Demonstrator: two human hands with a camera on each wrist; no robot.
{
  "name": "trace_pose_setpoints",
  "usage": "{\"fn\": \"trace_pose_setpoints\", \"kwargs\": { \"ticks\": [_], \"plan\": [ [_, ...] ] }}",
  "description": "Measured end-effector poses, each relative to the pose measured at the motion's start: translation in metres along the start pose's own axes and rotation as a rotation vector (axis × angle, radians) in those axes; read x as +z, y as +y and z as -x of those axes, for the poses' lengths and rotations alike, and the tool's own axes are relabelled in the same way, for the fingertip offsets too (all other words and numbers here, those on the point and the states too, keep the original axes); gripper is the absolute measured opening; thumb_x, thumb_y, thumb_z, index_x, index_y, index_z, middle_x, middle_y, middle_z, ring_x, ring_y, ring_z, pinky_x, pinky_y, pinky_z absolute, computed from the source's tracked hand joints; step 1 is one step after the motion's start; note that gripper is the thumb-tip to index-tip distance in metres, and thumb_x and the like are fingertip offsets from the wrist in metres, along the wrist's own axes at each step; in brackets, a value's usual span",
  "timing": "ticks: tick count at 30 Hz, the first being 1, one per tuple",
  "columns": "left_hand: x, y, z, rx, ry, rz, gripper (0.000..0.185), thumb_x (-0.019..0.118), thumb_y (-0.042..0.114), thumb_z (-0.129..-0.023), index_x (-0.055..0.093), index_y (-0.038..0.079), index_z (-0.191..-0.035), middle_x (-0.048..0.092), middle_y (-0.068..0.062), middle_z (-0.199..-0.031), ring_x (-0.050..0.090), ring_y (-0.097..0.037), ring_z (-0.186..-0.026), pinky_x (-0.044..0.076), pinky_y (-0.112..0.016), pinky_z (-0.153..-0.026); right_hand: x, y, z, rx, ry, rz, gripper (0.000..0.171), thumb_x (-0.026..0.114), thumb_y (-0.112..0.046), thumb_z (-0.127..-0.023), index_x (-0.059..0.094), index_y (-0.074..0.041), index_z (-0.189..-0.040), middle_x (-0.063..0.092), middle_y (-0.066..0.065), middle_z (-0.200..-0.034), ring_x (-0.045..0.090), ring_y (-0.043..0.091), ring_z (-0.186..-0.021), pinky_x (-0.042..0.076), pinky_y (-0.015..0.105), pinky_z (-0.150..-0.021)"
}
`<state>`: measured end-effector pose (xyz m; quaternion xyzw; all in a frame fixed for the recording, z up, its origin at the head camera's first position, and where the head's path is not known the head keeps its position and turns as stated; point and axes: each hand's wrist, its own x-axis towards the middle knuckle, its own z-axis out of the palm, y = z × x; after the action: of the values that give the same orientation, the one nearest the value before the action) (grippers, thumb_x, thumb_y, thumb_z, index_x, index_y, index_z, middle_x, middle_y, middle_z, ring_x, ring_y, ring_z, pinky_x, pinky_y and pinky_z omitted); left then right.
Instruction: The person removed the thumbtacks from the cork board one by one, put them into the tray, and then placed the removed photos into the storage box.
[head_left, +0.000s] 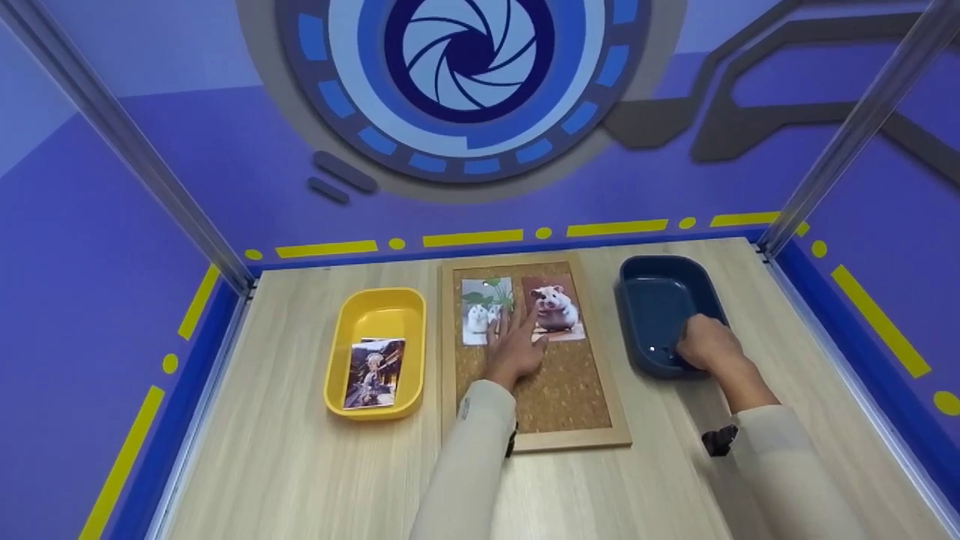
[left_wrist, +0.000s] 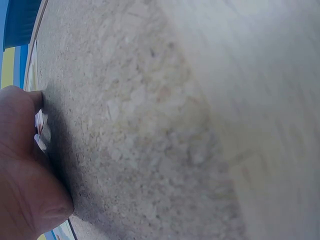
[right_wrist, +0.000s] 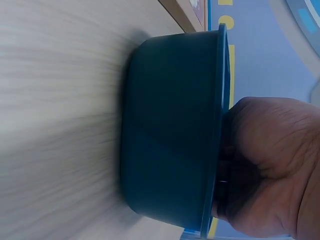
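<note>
A cork board with a wooden frame lies in the middle of the table. Two photos are on its upper half: one of white rodents with green leaves, one of a hamster. My left hand rests with extended fingers over the facing edges of both photos; its thumb is near the cork in the left wrist view. A small shiny spot shows at the top of the leaf photo. My right hand reaches down into a dark blue tray, beside small shiny bits. Its fingertips are hidden; I cannot tell what they hold.
Left of the board stands a yellow tray with printed photos inside. A blue patterned wall rises behind the table, with side panels and metal posts at the corners.
</note>
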<state>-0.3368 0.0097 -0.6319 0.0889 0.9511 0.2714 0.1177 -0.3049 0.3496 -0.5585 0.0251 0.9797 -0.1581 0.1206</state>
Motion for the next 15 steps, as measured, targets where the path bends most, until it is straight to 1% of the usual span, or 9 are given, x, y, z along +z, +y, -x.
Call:
{"fn": "trace_pose_setpoints", "kwargs": {
  "ticks": [3,6,9,11,12,13,15],
  "plan": [
    [-0.003,0.004,0.005,0.011,0.006,-0.003,0.069,0.047,0.043,-0.111,0.020,0.028,-0.172,-0.006,0.000,-0.184,-0.006,-0.032,-0.171,-0.004,-0.060,-0.137,0.000,0.001,0.002,0.016,-0.001,-0.006,0.019,0.057,-0.006,-0.087,0.051,-0.012,-0.070,0.054,0.010,-0.076,0.052,0.029,-0.072,0.046,0.043,-0.066],
    [-0.005,0.006,0.008,0.020,0.021,-0.008,0.068,0.047,0.042,-0.111,0.022,0.027,-0.172,-0.002,-0.002,-0.184,-0.003,-0.034,-0.171,-0.001,-0.061,-0.137,-0.002,-0.001,0.003,0.011,0.028,-0.013,0.022,0.056,-0.006,-0.086,0.048,-0.014,-0.068,0.052,0.009,-0.074,0.050,0.028,-0.070,0.044,0.042,-0.063],
    [-0.004,0.005,0.007,0.025,0.046,-0.002,0.067,0.049,0.040,-0.110,0.024,0.027,-0.172,0.002,-0.005,-0.184,0.000,-0.036,-0.171,0.001,-0.061,-0.137,-0.004,-0.004,0.003,-0.007,0.062,-0.021,0.027,0.055,-0.006,-0.086,0.043,-0.017,-0.064,0.046,0.005,-0.070,0.047,0.026,-0.066,0.039,0.038,-0.059],
    [-0.002,0.003,0.005,0.022,0.045,0.011,0.068,0.049,0.040,-0.110,0.023,0.028,-0.172,0.000,-0.004,-0.184,-0.002,-0.035,-0.171,-0.001,-0.060,-0.137,-0.005,-0.007,0.003,-0.015,0.085,-0.026,0.028,0.054,-0.007,-0.087,0.043,-0.017,-0.063,0.045,0.003,-0.069,0.046,0.025,-0.065,0.037,0.037,-0.058],
    [-0.001,0.002,0.003,0.021,0.045,0.009,0.068,0.049,0.041,-0.110,0.022,0.029,-0.172,-0.001,-0.003,-0.184,-0.002,-0.034,-0.171,-0.001,-0.059,-0.137,-0.005,-0.008,0.004,-0.019,0.097,-0.030,0.027,0.054,-0.007,-0.088,0.046,-0.015,-0.064,0.047,0.004,-0.068,0.046,0.025,-0.065,0.037,0.037,-0.058],
    [0.000,0.000,0.002,0.015,0.038,0.014,0.069,0.049,0.041,-0.110,0.021,0.031,-0.172,-0.003,-0.002,-0.184,-0.004,-0.032,-0.171,-0.003,-0.059,-0.137,-0.005,-0.010,0.005,-0.025,0.111,-0.034,0.025,0.054,-0.008,-0.089,0.050,-0.013,-0.065,0.051,0.006,-0.069,0.049,0.026,-0.066,0.040,0.039,-0.058],
    [0.002,-0.001,0.000,0.006,0.020,0.004,0.069,0.047,0.044,-0.111,0.018,0.032,-0.172,-0.008,0.001,-0.183,-0.008,-0.029,-0.171,-0.006,-0.057,-0.137,-0.006,-0.013,0.006,-0.039,0.142,-0.046,0.020,0.056,-0.010,-0.093,0.062,-0.005,-0.075,0.063,0.014,-0.076,0.060,0.032,-0.071,0.048,0.046,-0.061]
  ]
}}
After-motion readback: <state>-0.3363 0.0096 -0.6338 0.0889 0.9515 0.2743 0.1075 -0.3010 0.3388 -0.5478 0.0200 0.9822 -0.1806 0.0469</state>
